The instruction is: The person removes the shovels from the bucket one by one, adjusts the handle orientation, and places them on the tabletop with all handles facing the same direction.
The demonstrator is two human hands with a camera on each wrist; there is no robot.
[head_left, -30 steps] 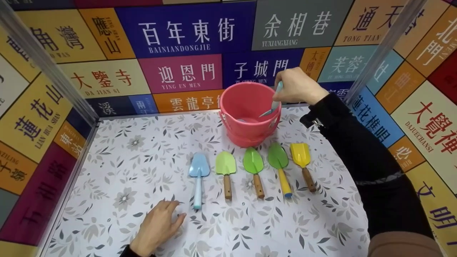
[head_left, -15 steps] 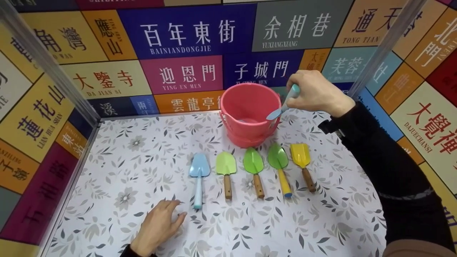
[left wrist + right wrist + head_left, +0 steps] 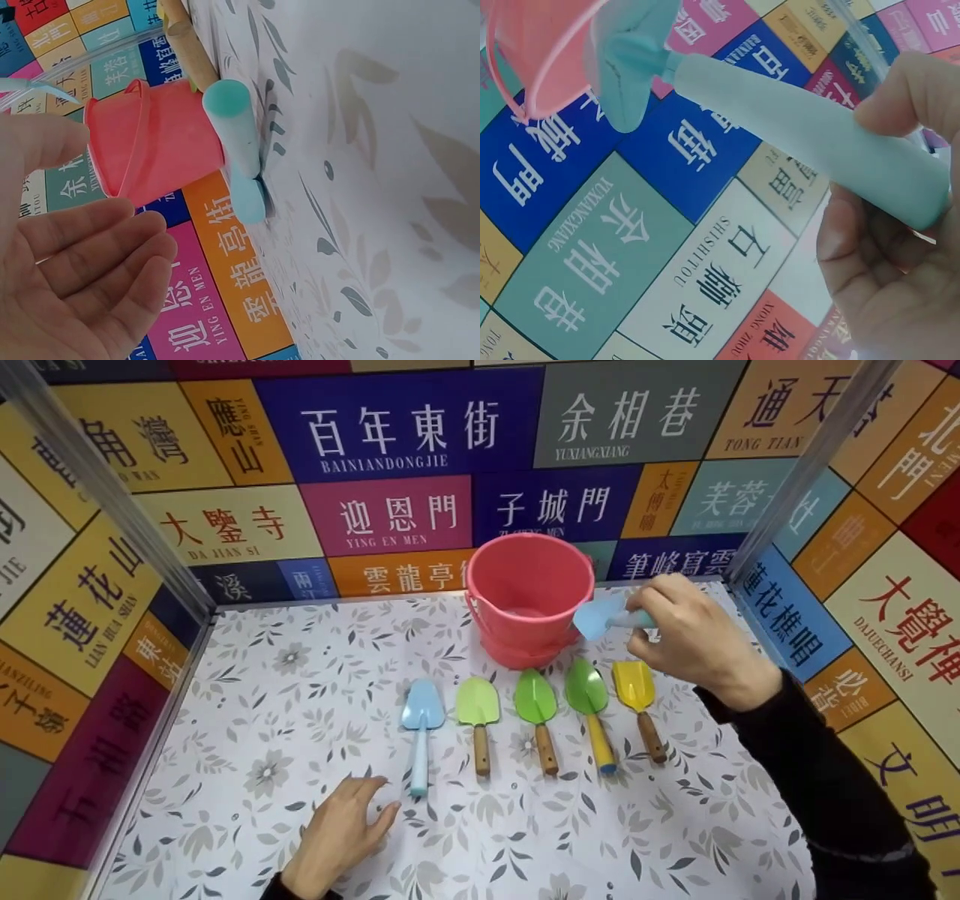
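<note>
My right hand (image 3: 694, 634) grips a light blue hand trowel (image 3: 772, 112) by its pale handle, thumb on one side and fingers on the other. Its blade overlaps the right rim of a pink bucket (image 3: 517, 641) in the head view. My left hand (image 3: 341, 829) hovers low at the front left with relaxed fingers, holding nothing. Just right of it lies a second light blue trowel (image 3: 422, 709), handle toward me. Beside that one, in a row, lie a pale green trowel (image 3: 478, 701), two darker green trowels (image 3: 535, 697) and a yellow square-ended trowel (image 3: 634, 686).
A white tabletop with a leaf print (image 3: 300, 720) carries everything. Colourful sign-covered panels (image 3: 390, 427) wall it in at the back and both sides, with metal posts (image 3: 814, 465) at the corners. The bucket stands close to the back wall.
My right hand has drawn the light blue trowel up out of the bucket, then right and toward me past the rim. The left hand has barely moved.
</note>
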